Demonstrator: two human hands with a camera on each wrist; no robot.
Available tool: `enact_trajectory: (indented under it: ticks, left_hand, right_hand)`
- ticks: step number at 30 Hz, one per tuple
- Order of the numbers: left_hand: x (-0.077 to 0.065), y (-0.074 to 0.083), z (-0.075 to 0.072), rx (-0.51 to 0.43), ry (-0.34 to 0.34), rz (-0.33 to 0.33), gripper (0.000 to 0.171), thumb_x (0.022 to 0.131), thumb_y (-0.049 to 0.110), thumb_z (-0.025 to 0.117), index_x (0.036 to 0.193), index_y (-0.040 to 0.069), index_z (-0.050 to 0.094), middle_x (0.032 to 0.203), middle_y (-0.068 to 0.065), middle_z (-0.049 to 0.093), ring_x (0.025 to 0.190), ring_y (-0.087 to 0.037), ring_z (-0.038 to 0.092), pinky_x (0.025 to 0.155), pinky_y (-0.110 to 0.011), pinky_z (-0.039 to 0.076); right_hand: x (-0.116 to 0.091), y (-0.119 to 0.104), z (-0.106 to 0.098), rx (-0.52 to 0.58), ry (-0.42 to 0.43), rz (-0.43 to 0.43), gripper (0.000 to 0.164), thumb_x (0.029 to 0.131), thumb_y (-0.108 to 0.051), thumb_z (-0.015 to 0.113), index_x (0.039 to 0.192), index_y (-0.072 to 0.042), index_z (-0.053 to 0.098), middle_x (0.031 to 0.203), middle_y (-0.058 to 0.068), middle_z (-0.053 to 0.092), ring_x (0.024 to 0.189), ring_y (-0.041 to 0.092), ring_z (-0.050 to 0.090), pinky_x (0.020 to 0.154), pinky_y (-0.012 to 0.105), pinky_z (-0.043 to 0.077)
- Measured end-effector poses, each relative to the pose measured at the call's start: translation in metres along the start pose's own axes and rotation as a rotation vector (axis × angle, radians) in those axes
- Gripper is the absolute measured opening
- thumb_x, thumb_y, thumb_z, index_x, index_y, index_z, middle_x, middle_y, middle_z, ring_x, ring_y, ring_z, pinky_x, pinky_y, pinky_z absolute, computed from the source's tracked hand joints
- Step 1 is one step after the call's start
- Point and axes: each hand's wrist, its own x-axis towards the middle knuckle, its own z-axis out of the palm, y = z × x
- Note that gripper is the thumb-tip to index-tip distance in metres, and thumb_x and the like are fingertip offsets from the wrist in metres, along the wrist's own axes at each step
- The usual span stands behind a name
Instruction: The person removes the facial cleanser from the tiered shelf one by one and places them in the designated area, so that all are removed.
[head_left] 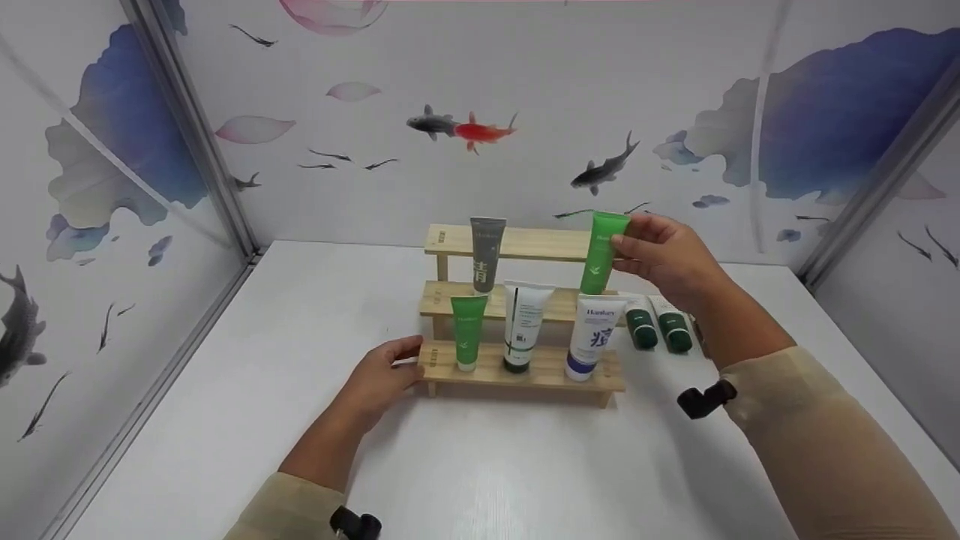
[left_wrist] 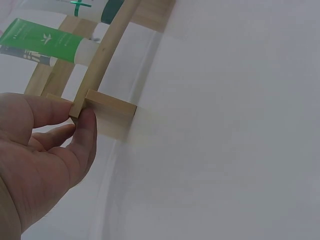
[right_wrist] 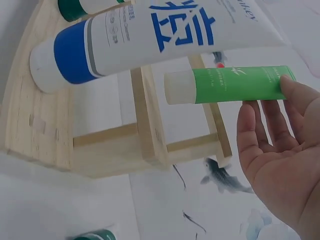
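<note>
A three-step wooden display rack [head_left: 517,375] stands on the table. My left hand [head_left: 386,375] pinches the left end of its lowest step between thumb and fingers, seen close in the left wrist view. My right hand [head_left: 667,255] holds a green squeeze tube [head_left: 602,251] by its flat top end, white cap down, at the right of the middle step. Whether the cap touches the step I cannot tell. On the lowest step stand a smaller green tube [head_left: 469,330], a white tube with a dark cap [head_left: 525,322] and a white-and-blue tube [head_left: 592,337]. A grey tube [head_left: 487,255] stands on the middle step's left.
Right of the rack, white tubes with dark green caps [head_left: 643,330] lie on the white table [head_left: 480,465], partly hidden by my right arm. White panels [head_left: 525,67] painted with fish and leaves enclose the table at the back and sides.
</note>
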Motion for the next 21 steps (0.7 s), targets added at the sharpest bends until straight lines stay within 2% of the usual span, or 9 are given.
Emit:
enact_trajectory:
  ticks: [8, 10, 16, 21]
  left_hand:
    - [0.001, 0.000, -0.001, -0.001, -0.001, -0.002, 0.055, 0.105, 0.007, 0.059, 0.159, 0.009, 0.050, 0.160, -0.012, 0.052, 0.144, -0.029, 0.058, 0.117, -0.042, 0.054]
    - [0.001, 0.000, -0.001, 0.000, -0.002, -0.003, 0.055, 0.105, 0.007, 0.059, 0.159, 0.009, 0.050, 0.160, -0.012, 0.052, 0.144, -0.029, 0.058, 0.117, -0.042, 0.054]
    - [0.000, 0.001, 0.000, -0.002, -0.006, -0.004, 0.055, 0.105, 0.007, 0.059, 0.159, 0.010, 0.050, 0.161, -0.011, 0.052, 0.144, -0.028, 0.058, 0.117, -0.043, 0.054]
    - [0.000, 0.000, 0.000, -0.007, -0.011, -0.003, 0.055, 0.105, 0.007, 0.059, 0.160, 0.009, 0.049, 0.161, -0.012, 0.051, 0.144, -0.029, 0.058, 0.117, -0.043, 0.054]
  right_hand:
    - [-0.014, 0.011, -0.036, 0.126, 0.046, -0.022, 0.041, 0.095, -0.021, 0.082, 0.129, -0.010, 0.062, 0.116, -0.001, 0.070, 0.104, 0.015, 0.075, 0.091, 0.026, 0.066]
    - [-0.018, 0.015, -0.046, 0.103, 0.078, -0.013, 0.041, 0.095, -0.025, 0.082, 0.129, -0.012, 0.063, 0.116, -0.003, 0.071, 0.105, 0.013, 0.075, 0.091, 0.026, 0.065]
    - [-0.031, 0.029, -0.082, 0.131, 0.100, 0.033, 0.050, 0.095, -0.026, 0.082, 0.136, -0.013, 0.058, 0.122, -0.004, 0.066, 0.106, 0.011, 0.075, 0.092, 0.023, 0.065]
    - [-0.040, 0.043, -0.111, 0.176, 0.103, 0.042, 0.042, 0.097, -0.021, 0.079, 0.134, -0.014, 0.059, 0.120, -0.005, 0.067, 0.103, 0.010, 0.076, 0.091, 0.023, 0.065]
